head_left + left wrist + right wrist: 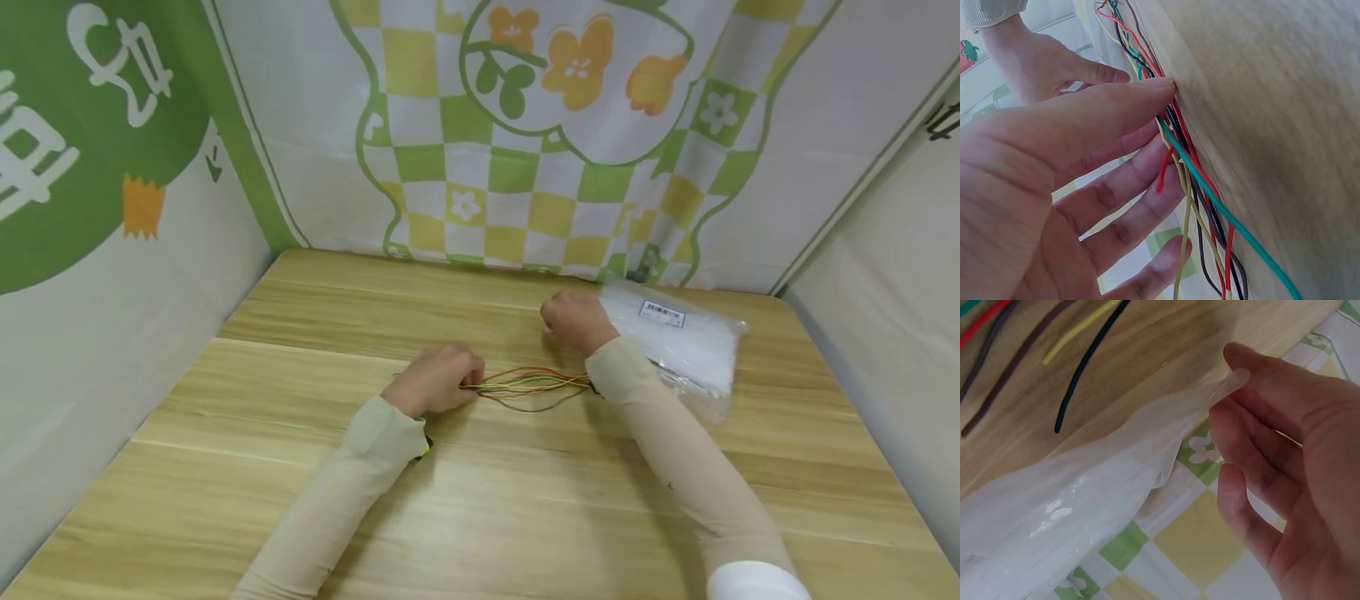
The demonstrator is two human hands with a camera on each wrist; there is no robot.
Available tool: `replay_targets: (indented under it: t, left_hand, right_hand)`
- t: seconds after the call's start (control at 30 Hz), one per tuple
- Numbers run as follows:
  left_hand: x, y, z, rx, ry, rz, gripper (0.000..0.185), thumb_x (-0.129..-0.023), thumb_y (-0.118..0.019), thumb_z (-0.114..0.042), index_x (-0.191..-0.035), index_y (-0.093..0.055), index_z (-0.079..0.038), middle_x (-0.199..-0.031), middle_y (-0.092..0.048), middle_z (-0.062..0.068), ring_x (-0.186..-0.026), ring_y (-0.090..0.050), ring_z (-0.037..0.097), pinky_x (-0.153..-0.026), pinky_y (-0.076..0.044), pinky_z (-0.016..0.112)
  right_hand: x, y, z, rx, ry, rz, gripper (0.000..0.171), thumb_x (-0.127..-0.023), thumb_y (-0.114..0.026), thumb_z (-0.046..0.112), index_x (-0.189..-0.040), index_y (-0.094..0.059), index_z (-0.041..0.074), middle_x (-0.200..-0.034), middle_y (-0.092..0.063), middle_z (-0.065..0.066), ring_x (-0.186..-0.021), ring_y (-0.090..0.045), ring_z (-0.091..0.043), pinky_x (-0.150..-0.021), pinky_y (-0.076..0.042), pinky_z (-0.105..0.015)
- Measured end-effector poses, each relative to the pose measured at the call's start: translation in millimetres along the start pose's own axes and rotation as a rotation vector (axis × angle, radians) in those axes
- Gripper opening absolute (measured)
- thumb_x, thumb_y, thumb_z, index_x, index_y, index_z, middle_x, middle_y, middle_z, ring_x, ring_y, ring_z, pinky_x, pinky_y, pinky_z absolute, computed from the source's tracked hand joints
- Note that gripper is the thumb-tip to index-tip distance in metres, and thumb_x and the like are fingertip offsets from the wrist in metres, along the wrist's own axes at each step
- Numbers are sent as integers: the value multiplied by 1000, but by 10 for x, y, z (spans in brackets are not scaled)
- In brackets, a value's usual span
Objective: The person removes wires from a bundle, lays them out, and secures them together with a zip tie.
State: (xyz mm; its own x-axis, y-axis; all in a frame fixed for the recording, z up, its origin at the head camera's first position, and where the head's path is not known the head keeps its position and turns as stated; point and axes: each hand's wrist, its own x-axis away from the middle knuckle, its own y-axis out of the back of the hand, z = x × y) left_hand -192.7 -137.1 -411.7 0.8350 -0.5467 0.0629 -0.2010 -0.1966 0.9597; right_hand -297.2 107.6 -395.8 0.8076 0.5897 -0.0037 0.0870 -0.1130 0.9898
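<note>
Left hand (438,379) presses wires (528,385); right hand (573,321) pinches plastic bag (686,342).

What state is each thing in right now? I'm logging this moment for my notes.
Wires: loose bundle lying flat on the table, one end under the left hand.
Bag: lying on the table, its edge pinched by the right hand.
Left hand: fingers pressing the wires down.
Right hand: thumb and finger pinching the bag edge.
</note>
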Motion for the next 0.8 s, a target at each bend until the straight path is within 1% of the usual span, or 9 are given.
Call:
replay_targets:
  t: [0.1,0.17,0.27,0.4,0.5,0.6,0.73,0.8]
  left_hand:
    - [-4,-1,-3,2,5,7,10,-93,-83,-16,-97,-74,-14,-94,-72,0,-83,-62,13,-78,-55,35]
    - [-4,0,-2,5,6,9,10,-93,-83,-16,-97,-74,-13,-94,-72,0,-83,-62,13,-77,-55,35]
    - [-2,1,-2,7,9,10,10,-93,-83,-16,-97,-74,-13,-94,-72,0,-83,-61,13,-77,-54,35]
    - [1,5,-12,8,11,2,11,-92,-84,-16,-97,-74,-13,-94,-72,1,-83,-62,14,-77,-54,35]
    - [8,9,-21,10,12,-7,11,-91,-84,-15,-97,-75,-12,-94,-73,2,-82,-63,14,-77,-55,35]
    - [8,3,-22,18,21,-5,11,-92,-84,-15,-98,-75,-12,-96,-74,2,-84,-64,14,-78,-56,35]
    - [-3,-9,-19,30,37,-1,13,-92,-84,-14,-102,-75,-11,-98,-74,3,-86,-65,15,-79,-56,36]
    - [-10,-9,-23,31,41,2,14,-92,-84,-14,-103,-75,-11,-98,-74,3,-86,-65,15,-79,-56,36]
  right_hand:
    - [-6,-24,3,31,12,-18,24,-88,-84,18,-72,-67,12,-80,-74,-6,-71,-67,-23,-66,-60,-45]
    - [-3,-30,3,41,21,-31,25,-89,-83,16,-71,-67,11,-79,-74,-6,-69,-68,-22,-65,-61,-45]
    - [12,-15,5,37,30,-41,30,-90,-81,13,-67,-62,12,-76,-72,-6,-65,-63,-20,-63,-60,-45]
    - [39,37,19,21,33,-30,38,-92,-80,11,-64,-54,15,-73,-69,-3,-63,-55,-17,-63,-59,-43]
    - [64,84,35,14,40,-20,38,-94,-74,5,-66,-52,16,-71,-65,-2,-63,-49,-16,-60,-55,-41]
    - [98,127,54,11,62,-33,36,-91,-67,-2,-66,-49,16,-67,-56,-1,-61,-43,-15,-56,-46,-35]
    - [175,182,87,-1,112,-104,37,-88,-63,-6,-65,-44,16,-64,-43,1,-60,-36,-14,-53,-37,-32]
    - [222,215,107,-7,138,-147,36,-87,-63,-7,-65,-45,15,-64,-43,1,-60,-35,-14,-53,-37,-32]
